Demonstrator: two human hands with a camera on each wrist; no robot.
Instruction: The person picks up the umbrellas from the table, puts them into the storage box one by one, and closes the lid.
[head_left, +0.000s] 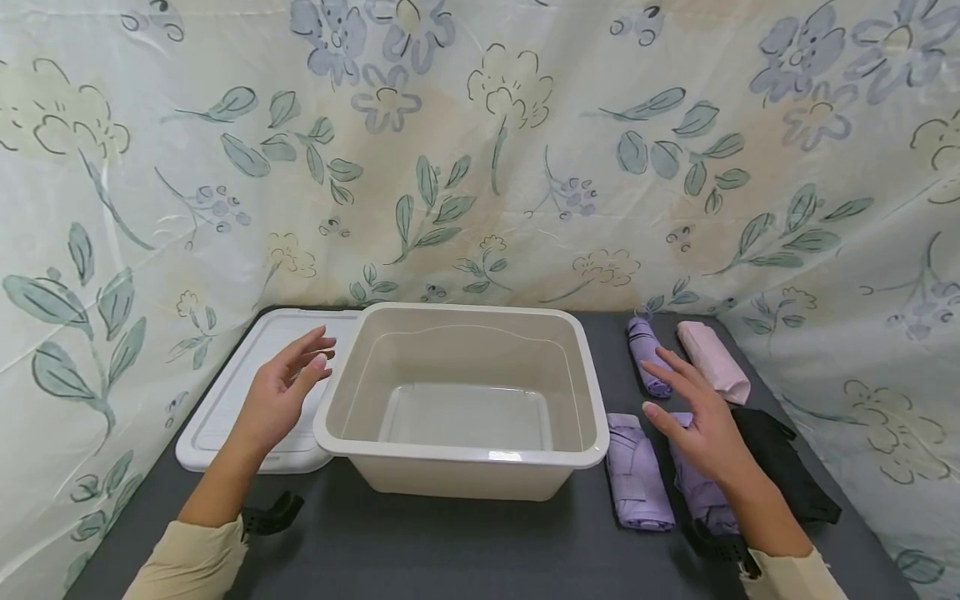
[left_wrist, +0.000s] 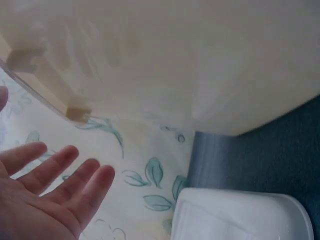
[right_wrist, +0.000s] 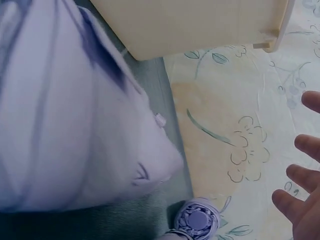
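A floral-printed cloth backdrop (head_left: 480,150) walls in the dark grey desk (head_left: 465,542) on three sides, so we see open room only along the near edge. A beige rectangular plastic tub (head_left: 465,400) fills the middle, its long axis running left to right, its mouth facing up. A flat white plastic lid (head_left: 240,392) lies against its left side. Our left hand (head_left: 281,392) hovers over that lid, grip spread and holding nothing. Our right hand (head_left: 693,421) hovers with spread fingers over a folded lilac compact umbrella (head_left: 701,492), whose long axis runs away from us. Beside it lie another lilac umbrella (head_left: 636,473), a rolled purple one (head_left: 647,354), a pale pink one (head_left: 714,360) and a black one (head_left: 787,471).
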